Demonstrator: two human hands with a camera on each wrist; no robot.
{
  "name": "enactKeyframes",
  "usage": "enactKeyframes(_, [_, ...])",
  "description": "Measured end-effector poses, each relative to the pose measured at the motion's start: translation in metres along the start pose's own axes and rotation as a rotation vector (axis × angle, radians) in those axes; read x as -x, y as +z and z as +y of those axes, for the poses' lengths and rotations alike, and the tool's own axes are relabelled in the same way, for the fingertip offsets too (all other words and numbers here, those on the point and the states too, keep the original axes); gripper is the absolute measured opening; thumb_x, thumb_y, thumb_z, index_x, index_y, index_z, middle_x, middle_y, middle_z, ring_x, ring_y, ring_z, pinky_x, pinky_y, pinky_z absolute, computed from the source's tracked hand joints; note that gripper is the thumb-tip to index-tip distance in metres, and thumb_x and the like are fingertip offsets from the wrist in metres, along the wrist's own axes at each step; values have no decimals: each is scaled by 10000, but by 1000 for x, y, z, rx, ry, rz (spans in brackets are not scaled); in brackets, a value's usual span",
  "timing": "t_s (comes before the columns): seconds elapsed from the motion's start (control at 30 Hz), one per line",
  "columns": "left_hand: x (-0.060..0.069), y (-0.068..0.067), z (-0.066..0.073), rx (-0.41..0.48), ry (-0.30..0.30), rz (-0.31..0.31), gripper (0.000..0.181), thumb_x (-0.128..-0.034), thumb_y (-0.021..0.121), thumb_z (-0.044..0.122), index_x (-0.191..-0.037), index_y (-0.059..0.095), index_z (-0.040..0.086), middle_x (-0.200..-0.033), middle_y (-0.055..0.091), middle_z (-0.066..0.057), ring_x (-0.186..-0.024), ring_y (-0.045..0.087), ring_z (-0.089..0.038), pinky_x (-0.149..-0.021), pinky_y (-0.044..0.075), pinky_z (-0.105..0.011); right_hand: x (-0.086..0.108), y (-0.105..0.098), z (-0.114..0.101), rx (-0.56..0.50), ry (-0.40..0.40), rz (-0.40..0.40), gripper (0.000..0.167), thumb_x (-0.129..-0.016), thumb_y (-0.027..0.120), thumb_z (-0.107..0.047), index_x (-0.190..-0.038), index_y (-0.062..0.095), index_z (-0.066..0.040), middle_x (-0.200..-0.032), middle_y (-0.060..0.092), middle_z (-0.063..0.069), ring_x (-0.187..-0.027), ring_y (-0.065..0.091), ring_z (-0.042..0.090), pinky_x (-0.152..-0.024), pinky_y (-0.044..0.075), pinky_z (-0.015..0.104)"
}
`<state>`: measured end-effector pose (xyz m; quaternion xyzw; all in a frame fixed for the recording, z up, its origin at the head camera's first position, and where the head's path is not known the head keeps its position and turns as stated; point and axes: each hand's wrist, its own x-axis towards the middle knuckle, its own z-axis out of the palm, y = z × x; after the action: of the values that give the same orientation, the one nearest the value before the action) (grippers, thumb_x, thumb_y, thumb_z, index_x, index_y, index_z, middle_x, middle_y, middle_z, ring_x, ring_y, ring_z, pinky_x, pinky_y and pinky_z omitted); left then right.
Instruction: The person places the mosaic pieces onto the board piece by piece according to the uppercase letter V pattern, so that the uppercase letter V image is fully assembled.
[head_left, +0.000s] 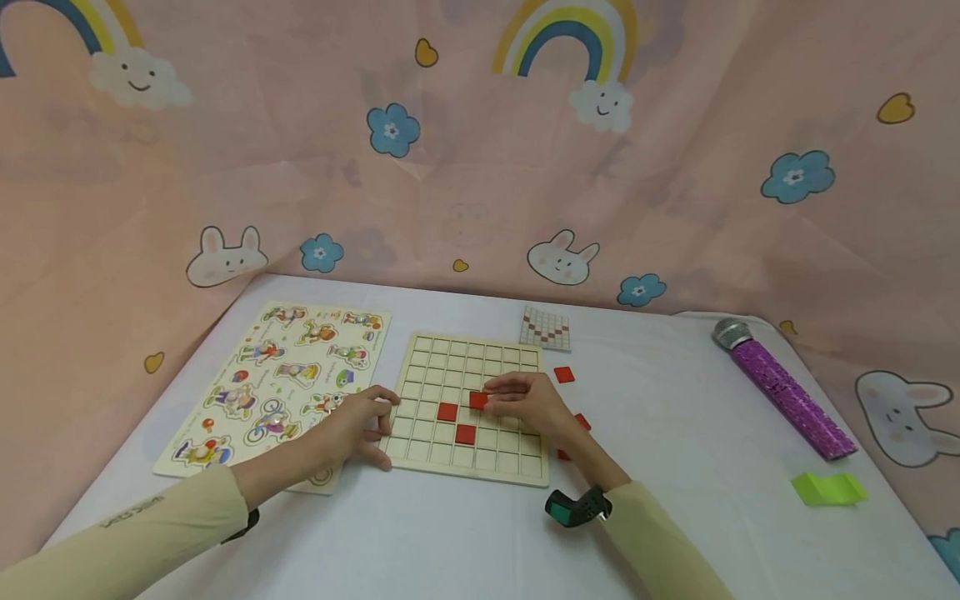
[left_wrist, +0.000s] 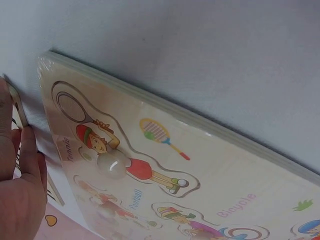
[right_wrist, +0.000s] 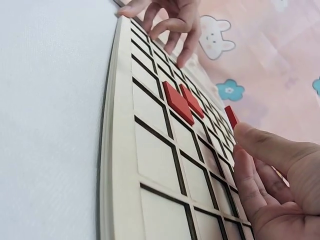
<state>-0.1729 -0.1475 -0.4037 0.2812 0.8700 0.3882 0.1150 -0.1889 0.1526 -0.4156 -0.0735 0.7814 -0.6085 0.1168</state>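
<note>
A square wooden grid board (head_left: 431, 451) lies flat on the white table. Two red square tiles (head_left: 447, 412) sit in its cells. My right hand (head_left: 528, 402) pinches a third red tile (right_wrist: 231, 117) between thumb and fingers over the board's middle; whether that tile touches the board I cannot tell. At the left edge and near-left corner of the board, my left hand (head_left: 360, 427) rests with loosely spread fingers, the thumb touching by the corner. In the left wrist view only part of that hand (left_wrist: 22, 185) shows, beside the board's edge.
Left of the grid board lies a picture puzzle board (head_left: 296, 372) with sports figures. Several loose red tiles (head_left: 564, 374) lie to the right, partly behind the right arm. A small pattern card (head_left: 546, 327) is behind; a purple microphone (head_left: 795, 396) and green paper (head_left: 828, 489) lie far right.
</note>
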Motion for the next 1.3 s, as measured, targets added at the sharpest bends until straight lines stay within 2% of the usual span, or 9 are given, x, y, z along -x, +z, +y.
enactKeyframes(0.2, [0,0,1,8,6,0,417,-507,904,52,-675,523,27,-1237,522,-214,-1096,531,-383,-750,546,-229,-5,10,-7,11,-3,34,302,-797,764,-45,-1082,681,11,-1036,704,118,-895,684,188,-809,548,254])
enactKeyframes(0.43, [0,1,0,-38,33,8,409,-503,908,54,-658,530,38,-1223,533,-223,-1088,536,-387,-735,543,-212,-14,17,-9,10,13,51,324,-793,771,-65,-1092,676,13,-1059,698,127,-908,683,178,-812,545,247])
enactKeyframes(0.6, [-1,2,-1,-21,15,11,412,-502,910,55,-657,529,41,-1227,530,-213,-1083,538,-373,-726,540,-212,-18,23,-10,-10,19,59,317,-795,760,-33,-1089,668,38,-1053,693,152,-903,682,184,-804,548,252])
enactKeyframes(0.77, [-1,3,0,-11,-15,17,418,-496,909,43,-665,527,40,-1236,528,-197,-1076,538,-354,-729,540,-222,-20,28,-11,-19,24,66,319,-785,768,-31,-1086,677,22,-1010,704,128,-896,682,182,-817,542,258])
enactKeyframes(1.0, [-1,2,-1,-23,-17,16,413,-500,909,59,-666,532,43,-1237,528,-196,-1083,537,-355,-743,538,-220,-26,35,-9,-3,-21,56,308,-799,752,-19,-1085,666,55,-1034,693,172,-908,684,220,-800,551,272])
enactKeyframes(1.3, [-1,3,0,-28,2,21,414,-499,909,59,-665,530,35,-1223,529,-207,-1078,539,-366,-741,546,-233,-30,47,-11,58,-43,87,284,-771,778,-23,-1037,692,28,-979,711,155,-874,695,224,-786,558,278])
